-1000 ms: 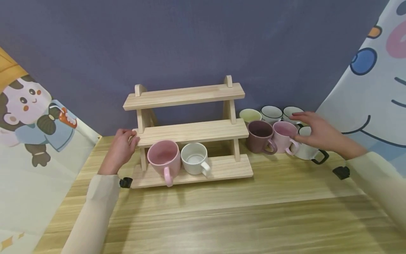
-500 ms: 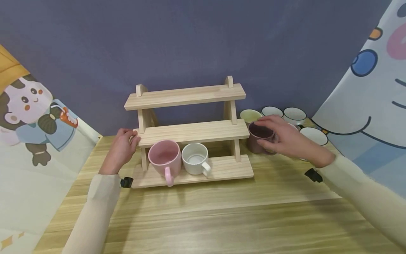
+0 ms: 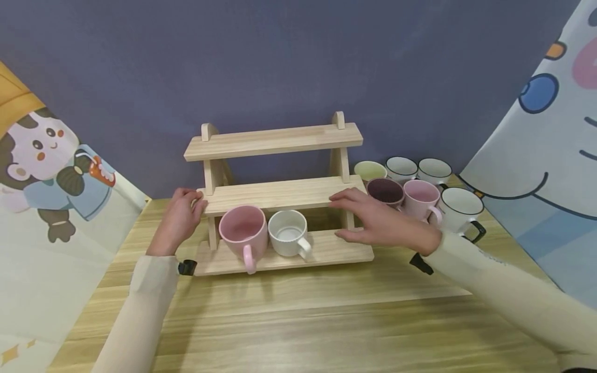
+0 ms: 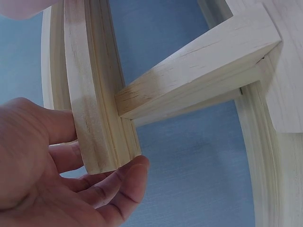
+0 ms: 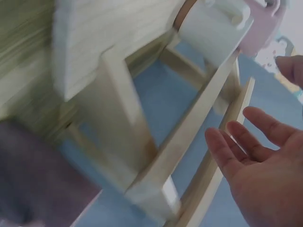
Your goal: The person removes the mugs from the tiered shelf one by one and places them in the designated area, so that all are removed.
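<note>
A three-tier wooden display rack [image 3: 280,192] stands on the table against the backdrop. My left hand [image 3: 181,220] grips the left end of its middle board; in the left wrist view the thumb and fingers [image 4: 128,189] lie on either side of the board [image 4: 97,123]. On the bottom tier sit a pink mug [image 3: 242,230] and a white mug [image 3: 286,234], handles toward me. My right hand [image 3: 380,220] is by the rack's right end, fingers spread and holding nothing. In the right wrist view its fingers [image 5: 258,146] are extended beside the boards.
Right of the rack stand a yellow-green mug [image 3: 370,170], a dark mauve mug [image 3: 385,191], another pink mug [image 3: 421,196] and several white mugs [image 3: 462,207] with black rims. A cartoon-printed cloth [image 3: 522,155] hangs at the right.
My right hand has moved left from above the mug group, past the dark mauve mug, to the rack's right end, carrying nothing. My left hand has kept its hold on the rack.
</note>
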Demonstrator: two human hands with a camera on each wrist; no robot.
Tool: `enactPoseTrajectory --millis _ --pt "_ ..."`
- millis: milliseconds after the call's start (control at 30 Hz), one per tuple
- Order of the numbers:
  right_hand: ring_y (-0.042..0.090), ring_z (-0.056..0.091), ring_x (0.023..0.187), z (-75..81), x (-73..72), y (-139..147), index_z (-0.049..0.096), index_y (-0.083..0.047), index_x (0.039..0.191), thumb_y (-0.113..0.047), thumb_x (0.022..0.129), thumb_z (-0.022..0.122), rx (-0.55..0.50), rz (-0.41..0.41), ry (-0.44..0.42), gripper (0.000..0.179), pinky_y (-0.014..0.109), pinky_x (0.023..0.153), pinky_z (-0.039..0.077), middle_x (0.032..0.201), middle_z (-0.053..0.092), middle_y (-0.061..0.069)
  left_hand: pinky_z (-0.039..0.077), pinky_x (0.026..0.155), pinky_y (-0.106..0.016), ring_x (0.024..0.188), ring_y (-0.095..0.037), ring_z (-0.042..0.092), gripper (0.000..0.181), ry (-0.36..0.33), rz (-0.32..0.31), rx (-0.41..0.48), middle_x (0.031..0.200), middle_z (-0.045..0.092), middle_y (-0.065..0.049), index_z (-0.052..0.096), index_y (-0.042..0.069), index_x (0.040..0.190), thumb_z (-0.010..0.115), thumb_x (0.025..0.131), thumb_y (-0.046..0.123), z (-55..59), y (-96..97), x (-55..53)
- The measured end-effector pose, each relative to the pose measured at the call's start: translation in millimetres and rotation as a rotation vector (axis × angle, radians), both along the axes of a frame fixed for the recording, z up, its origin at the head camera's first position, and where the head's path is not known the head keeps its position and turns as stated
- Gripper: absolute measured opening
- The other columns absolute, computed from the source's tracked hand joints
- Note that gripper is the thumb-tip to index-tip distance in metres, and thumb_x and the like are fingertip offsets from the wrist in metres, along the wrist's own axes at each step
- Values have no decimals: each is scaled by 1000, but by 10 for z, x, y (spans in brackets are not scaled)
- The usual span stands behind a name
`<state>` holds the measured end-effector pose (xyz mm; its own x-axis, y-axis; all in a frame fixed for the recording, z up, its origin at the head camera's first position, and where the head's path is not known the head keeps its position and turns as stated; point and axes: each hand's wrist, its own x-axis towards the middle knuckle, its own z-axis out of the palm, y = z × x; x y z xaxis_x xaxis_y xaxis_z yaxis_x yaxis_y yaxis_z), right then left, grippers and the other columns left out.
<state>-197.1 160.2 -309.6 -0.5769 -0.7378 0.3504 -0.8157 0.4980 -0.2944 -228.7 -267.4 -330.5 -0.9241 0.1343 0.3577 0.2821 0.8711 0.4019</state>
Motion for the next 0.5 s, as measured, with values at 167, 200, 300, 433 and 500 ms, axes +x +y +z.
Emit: enactPoseTrajectory --millis 167,200,300,433,500 --pt "17 45 119 -46 -11 -261 56 -7 127 -33 86 69 31 86 -33 50 35 97 41 128 49 7 36 96 -54 110 -45 45 34 -2 1 -1 117 44 -31 54 -17 117 52 98 11 3 5 -7" --pt "17 46 117 -55 -11 -309 57 -7 125 -34 86 69 41 99 -31 49 34 97 42 127 49 6 36 96 -55 110 -45 45 34 -5 2 -1 117 44 -31 54 -17 118 52 98 11 6 7 -7" --pt "14 47 113 -80 -4 -438 60 -8 122 -36 86 69 71 139 -42 46 31 95 43 123 50 3 36 96 -54 110 -45 45 35 -14 7 3 117 43 -31 54 -17 118 51 98 12 15 10 -2" --pt "12 48 111 -121 12 -559 61 -7 119 -35 85 70 108 164 -85 45 30 94 43 120 50 2 37 96 -54 111 -45 45 35 -20 6 9 117 43 -31 54 -17 118 51 98 12 23 5 9" --pt "12 48 110 -148 17 -597 62 -6 118 -34 84 70 129 160 -94 44 29 94 43 119 50 1 37 96 -54 110 -45 45 35 -19 6 11 117 43 -31 54 -17 118 51 98 12 22 1 11"
